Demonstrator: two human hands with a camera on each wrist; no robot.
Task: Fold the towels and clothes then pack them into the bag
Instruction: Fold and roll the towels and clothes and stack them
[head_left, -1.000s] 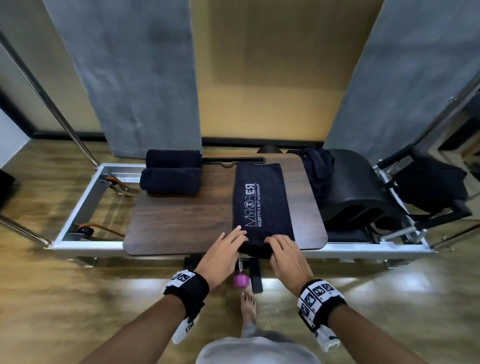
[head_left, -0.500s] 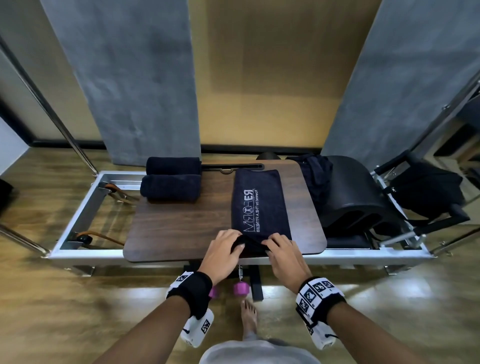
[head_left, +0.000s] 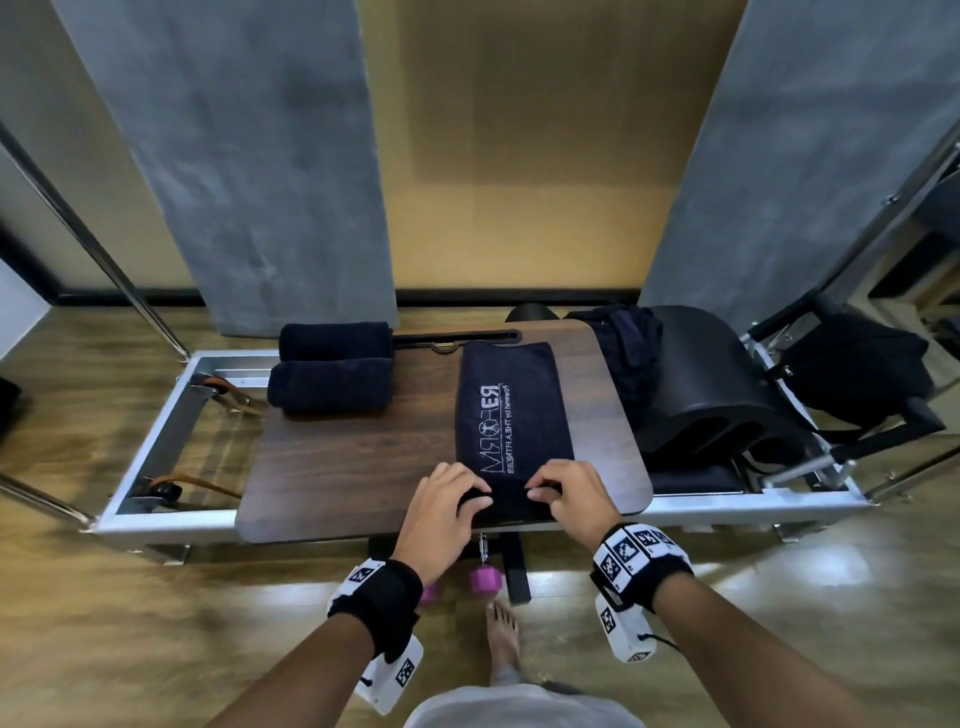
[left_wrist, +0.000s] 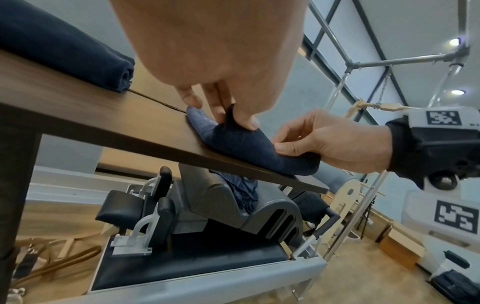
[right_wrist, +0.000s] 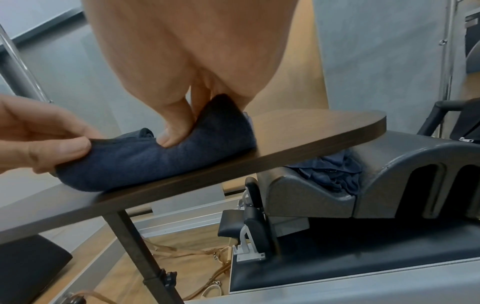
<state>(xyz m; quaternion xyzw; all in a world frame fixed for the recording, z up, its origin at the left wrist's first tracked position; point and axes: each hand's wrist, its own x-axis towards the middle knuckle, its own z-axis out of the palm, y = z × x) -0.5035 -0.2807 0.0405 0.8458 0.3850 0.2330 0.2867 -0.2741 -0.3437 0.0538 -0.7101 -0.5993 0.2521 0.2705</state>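
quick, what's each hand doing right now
Left hand: closed, pinching the near end of the dark towel on the table.
Right hand: closed, pinching the same towel end, which is curled up off the table.

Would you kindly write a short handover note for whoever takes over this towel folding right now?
Left hand and right hand both pinch the near end of the logo towel, starting a roll on the wooden table.
Done: two rolled towels at the table's far left.
Left: finish this roll, fold the dark clothes heaped on the right, pack everything into the black bag.
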